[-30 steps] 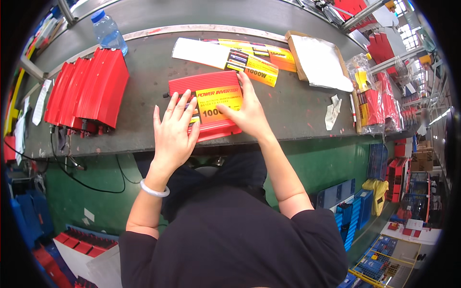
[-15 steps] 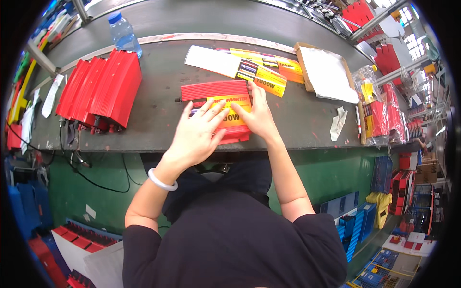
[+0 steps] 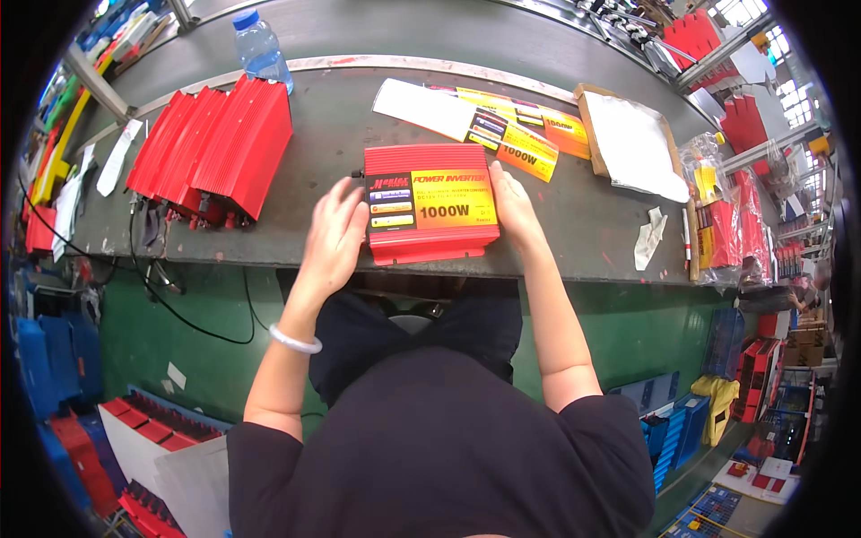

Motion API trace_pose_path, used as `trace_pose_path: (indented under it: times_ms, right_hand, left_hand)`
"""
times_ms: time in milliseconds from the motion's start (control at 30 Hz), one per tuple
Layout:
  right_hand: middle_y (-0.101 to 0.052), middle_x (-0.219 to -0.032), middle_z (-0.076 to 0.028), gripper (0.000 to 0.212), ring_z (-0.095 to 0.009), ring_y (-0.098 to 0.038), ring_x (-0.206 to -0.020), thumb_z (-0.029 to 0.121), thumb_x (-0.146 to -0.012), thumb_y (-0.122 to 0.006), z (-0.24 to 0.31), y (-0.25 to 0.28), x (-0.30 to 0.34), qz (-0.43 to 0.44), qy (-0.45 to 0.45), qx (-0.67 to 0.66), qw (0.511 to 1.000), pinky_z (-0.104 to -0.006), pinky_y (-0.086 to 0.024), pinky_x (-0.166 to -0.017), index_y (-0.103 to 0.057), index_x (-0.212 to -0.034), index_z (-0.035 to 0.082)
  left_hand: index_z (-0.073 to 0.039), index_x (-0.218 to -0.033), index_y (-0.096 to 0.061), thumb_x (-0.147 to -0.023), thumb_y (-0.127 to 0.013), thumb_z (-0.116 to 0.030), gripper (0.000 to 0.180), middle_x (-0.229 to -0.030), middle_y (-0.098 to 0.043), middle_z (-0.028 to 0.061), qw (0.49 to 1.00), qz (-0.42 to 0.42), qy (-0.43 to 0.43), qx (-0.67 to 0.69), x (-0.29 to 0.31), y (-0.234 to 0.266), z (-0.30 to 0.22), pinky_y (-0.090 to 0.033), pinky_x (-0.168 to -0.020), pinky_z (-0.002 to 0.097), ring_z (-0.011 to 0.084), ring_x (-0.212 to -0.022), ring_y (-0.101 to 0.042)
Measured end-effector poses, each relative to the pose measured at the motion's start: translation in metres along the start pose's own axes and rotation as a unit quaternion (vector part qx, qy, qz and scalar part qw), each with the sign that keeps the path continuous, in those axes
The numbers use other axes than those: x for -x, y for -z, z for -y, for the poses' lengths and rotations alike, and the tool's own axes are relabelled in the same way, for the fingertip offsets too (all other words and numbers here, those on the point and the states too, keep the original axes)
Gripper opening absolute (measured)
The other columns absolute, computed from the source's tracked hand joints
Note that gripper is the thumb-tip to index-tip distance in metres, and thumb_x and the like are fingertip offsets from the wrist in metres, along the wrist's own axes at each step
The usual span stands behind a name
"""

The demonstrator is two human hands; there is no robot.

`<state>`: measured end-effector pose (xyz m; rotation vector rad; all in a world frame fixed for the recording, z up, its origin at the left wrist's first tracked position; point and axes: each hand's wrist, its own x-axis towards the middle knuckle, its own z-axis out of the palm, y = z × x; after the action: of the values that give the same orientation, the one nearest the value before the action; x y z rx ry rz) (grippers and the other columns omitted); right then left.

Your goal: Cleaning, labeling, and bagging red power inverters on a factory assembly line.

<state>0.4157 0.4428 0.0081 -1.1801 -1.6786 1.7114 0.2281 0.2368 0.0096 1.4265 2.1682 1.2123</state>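
The grey table (image 3: 556,224) runs across the view, and its near edge sits just above the person's lap, so anything at that edge is within easy reach of both arms. On its left part lies a row of red finned casings (image 3: 215,148), leaning one against the next like roof tiles, which keeps them packed close and out of the working spot. Black cables (image 3: 157,269) hang from below them over the table's front.

At the middle of the near edge rests the red box (image 3: 430,204), flat, with its yellow and black label facing up so the top can be seen. The left hand (image 3: 336,233) lies against the box's left side, fingers spread and loose, not closed on anything; its grip is open and it seems only to steady the box. The right hand (image 3: 513,208) presses flat along the right side, also with an open grip, so the box is bracketed between the two palms rather than lifted.

Behind the box lie yellow label sheets (image 3: 511,134) beside a white sheet (image 3: 421,106), near enough to reach. To the right stands a shallow cardboard tray (image 3: 628,143) holding white paper. A clear water bottle (image 3: 262,49) stands at the far left, well apart from the work. A crumpled white scrap (image 3: 647,235) lies near the right end.
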Motion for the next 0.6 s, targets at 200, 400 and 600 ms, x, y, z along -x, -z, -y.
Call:
trace_pose_path:
  times_ms: [200,400,600]
  right_hand:
    - [-0.046,-0.136,-0.014,0.058,-0.021,-0.044,-0.123,0.044,-0.099,-0.037,-0.003,0.001,0.007,0.044,0.082,0.008,0.996,-0.0300,-0.032,-0.103,-0.043,-0.133,-0.002]
    - [-0.023,-0.151,-0.010,0.062,-0.018,-0.021,-0.138,0.038,-0.100,-0.037,0.015,-0.001,0.015,0.073,0.177,-0.090,0.977,-0.0292,-0.016,-0.112,-0.015,-0.148,0.005]
    - [-0.023,-0.148,-0.011,0.060,-0.020,-0.022,-0.137,0.023,-0.098,-0.043,0.010,-0.001,0.007,0.109,0.272,-0.127,0.948,-0.0331,-0.016,-0.112,-0.011,-0.147,0.007]
  left_hand:
    - [0.008,-0.131,-0.044,-0.100,-0.040,-0.034,0.053,-0.135,-0.047,0.0172,0.936,-0.044,0.098,0.334,-0.005,-0.018,-0.010,-0.032,-0.104,0.0315,0.0215,-0.124,-0.044]
    - [0.005,-0.134,-0.043,-0.098,-0.048,-0.020,0.044,-0.125,-0.055,0.0109,0.901,-0.094,0.029,0.423,-0.014,-0.012,-0.024,-0.038,-0.099,0.0271,0.0136,-0.112,-0.051]
    - [0.005,-0.133,-0.044,-0.093,-0.046,-0.002,0.041,-0.129,-0.053,0.0134,0.906,-0.125,0.004,0.404,-0.015,-0.019,-0.016,-0.036,-0.101,0.0290,0.0180,-0.119,-0.049]
